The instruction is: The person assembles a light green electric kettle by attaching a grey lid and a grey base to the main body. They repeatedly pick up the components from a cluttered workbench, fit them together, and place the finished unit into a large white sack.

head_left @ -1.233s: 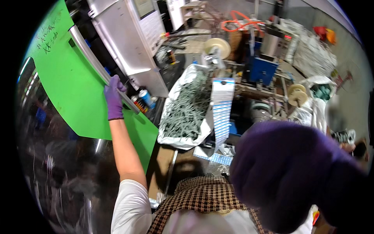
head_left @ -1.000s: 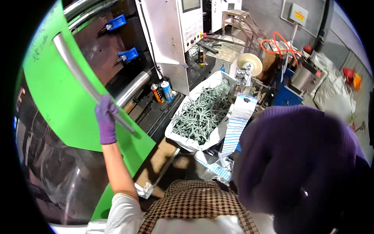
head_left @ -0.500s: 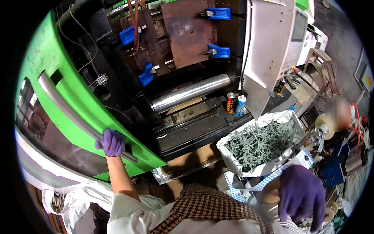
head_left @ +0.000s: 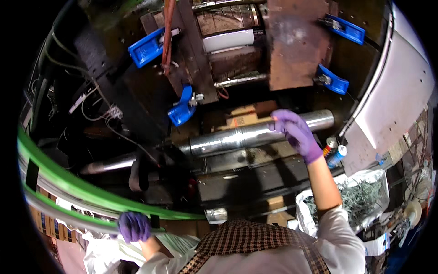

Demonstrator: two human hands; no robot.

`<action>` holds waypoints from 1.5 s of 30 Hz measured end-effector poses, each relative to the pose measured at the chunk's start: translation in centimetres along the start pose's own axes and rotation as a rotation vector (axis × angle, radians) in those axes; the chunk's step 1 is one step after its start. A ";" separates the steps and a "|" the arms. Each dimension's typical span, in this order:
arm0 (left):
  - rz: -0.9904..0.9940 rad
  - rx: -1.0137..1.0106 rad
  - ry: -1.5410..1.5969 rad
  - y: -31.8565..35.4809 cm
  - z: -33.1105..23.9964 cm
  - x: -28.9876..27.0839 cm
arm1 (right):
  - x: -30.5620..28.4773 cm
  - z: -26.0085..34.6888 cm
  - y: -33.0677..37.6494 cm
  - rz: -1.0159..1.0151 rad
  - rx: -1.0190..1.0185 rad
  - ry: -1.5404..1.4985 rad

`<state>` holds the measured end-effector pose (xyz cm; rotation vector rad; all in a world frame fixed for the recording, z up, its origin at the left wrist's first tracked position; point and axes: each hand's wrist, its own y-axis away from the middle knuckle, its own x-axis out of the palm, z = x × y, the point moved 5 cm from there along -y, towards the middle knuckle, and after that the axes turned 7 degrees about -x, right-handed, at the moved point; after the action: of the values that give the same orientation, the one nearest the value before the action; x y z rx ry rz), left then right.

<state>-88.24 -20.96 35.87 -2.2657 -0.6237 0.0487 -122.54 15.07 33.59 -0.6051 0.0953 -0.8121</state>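
Observation:
My left hand [head_left: 134, 227], in a purple glove, is wrapped round the grey bar handle [head_left: 82, 222] of the green machine door [head_left: 91, 194] at the lower left. Inside the machine, my right hand [head_left: 294, 134], also gloved in purple, reaches over a shiny steel tie bar [head_left: 237, 139]. Its fingers are partly bent and apart, and nothing shows in them. From this view I cannot tell whether they touch the bar. Beyond it, two brown metal mould halves stand apart, the right one [head_left: 294, 45] with a broad flat side.
Blue clamps [head_left: 148, 47] sit on both platens. Two spray cans [head_left: 336, 156] stand right of my right forearm. Below them is a white-lined box [head_left: 385, 196] of grey-green plastic pieces. Cardboard [head_left: 244, 119] lies behind the bar; cables [head_left: 102, 107] hang at left.
The green door has slid left with my left hand on its handle, uncovering more of the machine. My right hand has gone from the lower right into the machine. The view has moved closer.

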 end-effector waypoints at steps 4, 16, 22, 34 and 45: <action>0.111 -0.026 0.052 -0.2 1.7 -2.1 | -6.1 -10.2 -16.7 -0.247 -0.024 0.067; 0.003 0.054 0.082 -5.7 5.1 -8.4 | -15.1 -21.8 -45.1 -0.531 -0.076 0.493; -0.063 0.100 0.021 -6.2 6.7 -7.8 | -17.8 -19.2 -37.4 -0.733 -0.205 0.478; 0.032 0.093 0.070 -12.7 13.8 -3.3 | -4.5 2.2 14.9 -0.292 -0.702 1.066; -0.099 -0.127 -0.007 -34.6 40.7 -0.8 | 8.9 17.9 52.8 -0.528 0.198 1.519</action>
<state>-112.57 26.45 31.21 -2.3539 -0.7606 -0.0325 -76.44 45.18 21.11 0.3163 1.2593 -1.6290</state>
